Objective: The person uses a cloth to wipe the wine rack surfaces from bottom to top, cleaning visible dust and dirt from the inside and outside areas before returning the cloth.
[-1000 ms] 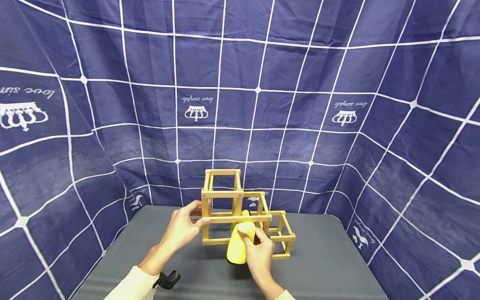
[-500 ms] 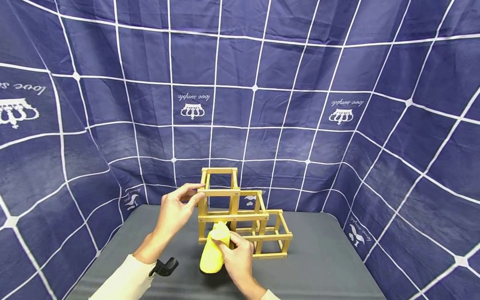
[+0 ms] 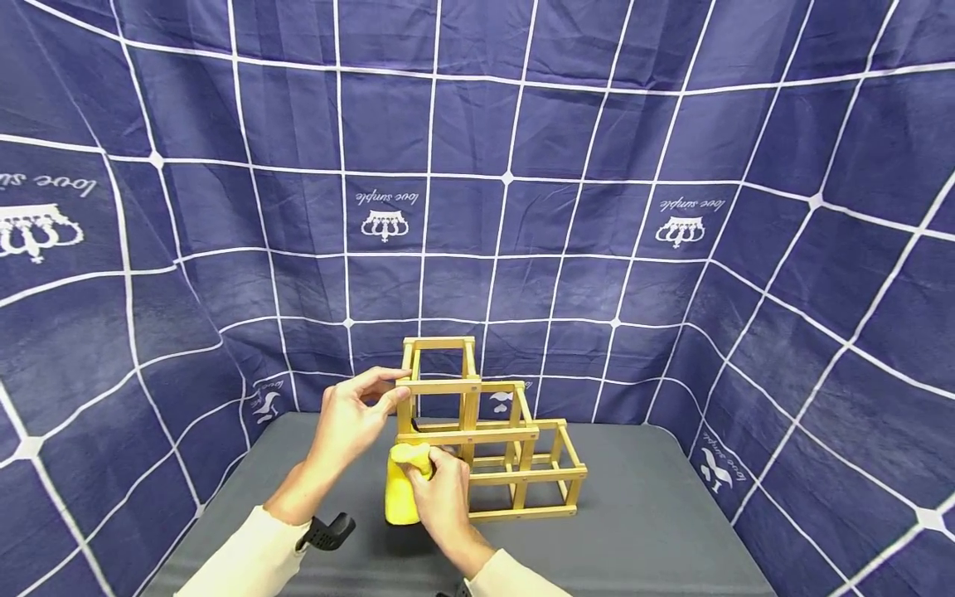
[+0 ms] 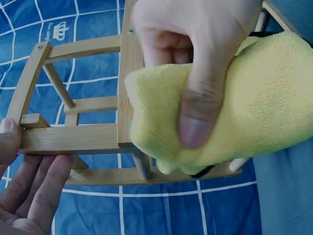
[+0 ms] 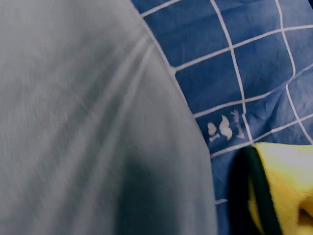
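Note:
A stepped wooden rack (image 3: 466,435) of light bars stands on the grey surface, tallest on its left side. My left hand (image 3: 354,423) holds its upper left corner, thumb in front and fingers behind the bar. Bunched in my right hand (image 3: 442,493) is a yellow cloth (image 3: 401,497), at the lower left part of the rack. In the left wrist view my thumb presses on the fuzzy cloth (image 4: 264,107), which covers part of the wooden frame (image 4: 78,139). A dark-edged corner of the cloth (image 5: 288,181) shows in the right wrist view; the right hand is not recognisable there.
A dark blue curtain (image 3: 559,215) with white grid lines surrounds the grey-covered table (image 3: 634,514) at the back and sides. A black strap (image 3: 328,531) sits on my left wrist, by the cream sleeve.
My right hand has carried the cloth leftward from the rack's middle to its left end. My left hand has moved up the left post, from the middle bar to the upper corner.

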A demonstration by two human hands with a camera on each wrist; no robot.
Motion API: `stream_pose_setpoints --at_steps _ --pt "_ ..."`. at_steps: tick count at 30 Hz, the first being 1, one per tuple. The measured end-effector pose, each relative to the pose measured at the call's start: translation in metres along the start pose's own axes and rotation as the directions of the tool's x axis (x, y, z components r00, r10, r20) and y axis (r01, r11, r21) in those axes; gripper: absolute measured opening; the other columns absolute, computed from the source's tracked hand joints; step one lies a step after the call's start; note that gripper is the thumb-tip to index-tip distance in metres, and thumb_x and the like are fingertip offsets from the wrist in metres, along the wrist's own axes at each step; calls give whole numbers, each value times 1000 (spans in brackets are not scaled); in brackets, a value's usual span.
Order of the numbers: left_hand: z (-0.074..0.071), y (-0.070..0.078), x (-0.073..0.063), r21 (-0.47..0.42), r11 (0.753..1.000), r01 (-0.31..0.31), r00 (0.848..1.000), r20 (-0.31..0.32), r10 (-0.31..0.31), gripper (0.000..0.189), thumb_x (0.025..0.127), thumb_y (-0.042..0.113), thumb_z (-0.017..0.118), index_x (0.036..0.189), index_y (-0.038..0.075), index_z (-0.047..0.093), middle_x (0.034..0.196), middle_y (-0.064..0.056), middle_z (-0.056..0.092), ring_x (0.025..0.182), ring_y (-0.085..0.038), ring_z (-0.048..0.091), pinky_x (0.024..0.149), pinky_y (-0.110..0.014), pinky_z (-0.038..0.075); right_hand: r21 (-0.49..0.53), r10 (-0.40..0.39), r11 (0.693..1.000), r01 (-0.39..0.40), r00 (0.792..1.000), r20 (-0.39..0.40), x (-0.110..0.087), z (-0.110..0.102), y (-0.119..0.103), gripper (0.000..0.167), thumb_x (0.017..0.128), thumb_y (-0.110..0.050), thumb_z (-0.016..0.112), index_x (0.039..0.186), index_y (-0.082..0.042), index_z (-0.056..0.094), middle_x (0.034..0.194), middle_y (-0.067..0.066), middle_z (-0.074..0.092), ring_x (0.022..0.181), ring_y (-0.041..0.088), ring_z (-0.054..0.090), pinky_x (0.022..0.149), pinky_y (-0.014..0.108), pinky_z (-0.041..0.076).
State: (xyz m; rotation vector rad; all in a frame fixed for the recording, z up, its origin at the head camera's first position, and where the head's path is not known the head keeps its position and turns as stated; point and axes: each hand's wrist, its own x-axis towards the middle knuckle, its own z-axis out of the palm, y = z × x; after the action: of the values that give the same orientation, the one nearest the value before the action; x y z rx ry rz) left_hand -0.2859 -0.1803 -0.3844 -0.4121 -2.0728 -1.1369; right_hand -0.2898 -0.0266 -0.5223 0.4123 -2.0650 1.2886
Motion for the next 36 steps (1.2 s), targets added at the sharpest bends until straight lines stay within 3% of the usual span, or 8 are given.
stream_pose_setpoints --at_steps 3,9,13,19,24,27,31,36 --pt "-2 -1 0 0 1000 8 1000 16 -8 25 98 12 95 121 21 91 88 6 89 85 -7 83 76 -7 54 -78 -39 996 47 994 104 4 -5 -1 19 89 -17 102 85 -12 84 79 0 84 73 3 68 63 19 55" --pt "-10 -4 -1 -4 1000 3 1000 14 -3 24 97 10 96 119 19 91 86 3 89 80 -5 80 70 -10 54 -202 -112 963 178 948 298 11 -13 -3 24 87 -20 104 81 -17 81 71 -8 76 68 -3 57 58 17 49" --pt "-12 -3 0 -5 1000 0 1000 19 0 25 97 10 96 119 19 91 85 2 89 77 -5 79 64 -14 51 -230 -149 950 209 956 254 12 -14 -2 25 86 -24 104 79 -21 81 67 -10 75 63 -2 56 55 17 46" --pt "-8 0 2 -17 1000 -3 998 60 4 24 99 13 95 123 17 91 91 0 90 84 -13 85 67 -14 54 -142 -138 979 148 987 81 5 -25 2 17 85 -17 104 96 -21 92 82 -4 88 71 7 80 62 21 61" --pt "-9 5 5 -29 1000 -8 999 51 10 26 98 11 95 123 16 91 91 -1 90 83 -21 88 66 -13 54 54 -74 996 69 994 87 4 -45 -5 19 89 -14 103 106 -16 94 95 2 91 82 9 85 69 17 66" --pt "-10 7 7 -16 1000 -11 999 48 12 26 99 11 95 123 17 90 95 -2 91 85 -22 88 68 -14 56 89 -118 990 111 990 80 8 -63 -11 20 90 -18 103 107 -15 94 96 2 91 85 8 85 72 18 67" --pt "-10 9 6 7 1000 7 998 57 -7 25 99 13 95 124 17 90 98 -2 91 88 -21 88 68 -20 58 51 -287 957 286 958 11 15 -91 -18 24 87 -16 104 108 -15 93 96 -1 90 85 9 84 72 22 67" --pt "-7 10 1 4 999 52 995 86 -52 27 100 14 94 126 16 90 99 -3 92 86 -21 88 65 -20 58 -47 -486 874 484 868 -100 31 -122 -31 43 80 -3 104 119 -12 89 107 2 89 92 19 83 81 29 69"
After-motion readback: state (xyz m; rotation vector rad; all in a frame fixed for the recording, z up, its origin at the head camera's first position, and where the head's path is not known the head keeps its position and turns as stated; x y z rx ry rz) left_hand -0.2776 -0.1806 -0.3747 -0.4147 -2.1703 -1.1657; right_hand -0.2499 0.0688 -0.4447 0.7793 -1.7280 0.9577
